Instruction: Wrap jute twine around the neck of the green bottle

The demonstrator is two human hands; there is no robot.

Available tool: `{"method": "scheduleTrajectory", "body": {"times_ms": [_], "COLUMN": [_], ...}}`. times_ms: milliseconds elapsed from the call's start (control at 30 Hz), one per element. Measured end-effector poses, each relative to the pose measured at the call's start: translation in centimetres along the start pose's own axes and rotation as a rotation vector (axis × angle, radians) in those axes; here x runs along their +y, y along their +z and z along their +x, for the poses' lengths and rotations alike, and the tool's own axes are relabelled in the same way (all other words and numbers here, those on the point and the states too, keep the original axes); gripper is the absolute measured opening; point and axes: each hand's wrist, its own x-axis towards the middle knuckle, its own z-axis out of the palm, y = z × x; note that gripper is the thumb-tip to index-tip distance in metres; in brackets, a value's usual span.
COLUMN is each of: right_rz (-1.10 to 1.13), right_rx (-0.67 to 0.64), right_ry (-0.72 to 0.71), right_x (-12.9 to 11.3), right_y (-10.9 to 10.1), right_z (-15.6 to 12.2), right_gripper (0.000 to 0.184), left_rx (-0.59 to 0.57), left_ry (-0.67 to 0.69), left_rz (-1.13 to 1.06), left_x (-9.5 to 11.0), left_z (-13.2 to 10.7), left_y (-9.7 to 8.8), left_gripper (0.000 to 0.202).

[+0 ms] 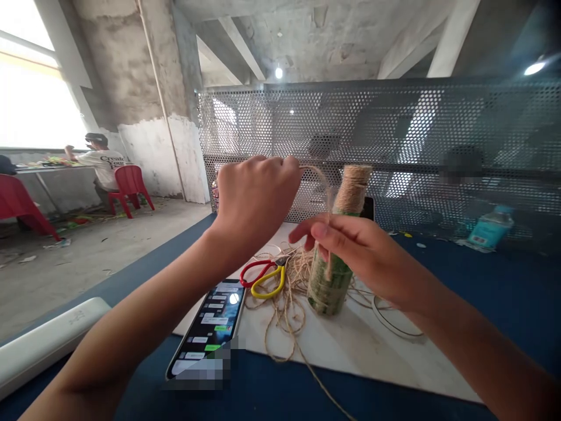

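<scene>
My left hand [258,196] is raised in a fist around a length of jute twine [322,175]. From it the twine arcs over to my right hand [350,237], which pinches the strand between thumb and fingers; a short frayed end hangs below. Just behind the right hand stands a green bottle [328,286], upright and slightly tilted in view, its neck wound with twine [353,187]. Loose twine [280,327] lies tangled around its base. Scissors [267,279] with one red and one yellow handle rest on the tangle, left of the bottle.
A phone [210,327] with a lit screen lies left of the white board [372,351] on the blue table. A white case [52,339] is at the left edge. A bottle of blue liquid [491,228] stands by the perforated metal screen [272,128]. A person [105,164] sits far left.
</scene>
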Motion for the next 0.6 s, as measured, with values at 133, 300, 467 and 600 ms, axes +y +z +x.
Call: {"method": "scheduleTrajectory", "body": {"times_ms": [133,300,467,600], "right_rz": [0.108,-0.361,-0.821,-0.933], "right_rx": [-0.029,0.173,0.325,0.250], "right_ry": [-0.023,-0.129,-0.183,-0.170], "right_x": [-0.1,-0.9,-1.3,-0.8], "right_y": [-0.6,-2.1,-3.5,-3.6], "right_z": [0.1,-0.4,-1.1,-1.2], "right_gripper": [0.034,0.032,0.034,0.036], "left_rx": [-0.098,-0.180,-0.423,-0.589], "left_ry": [-0.084,-0.030,0.177,0.418], "left_rz": [0.047,-0.058,-0.189,-0.542], "left_x": [-1.4,-4.3,-6.5,-5.4], "left_z": [1.0,1.4,1.1,0.3], "left_y": [0.2,1.2,2.1,1.1], "left_gripper": [0.035,0.033,0.021,0.035]}}
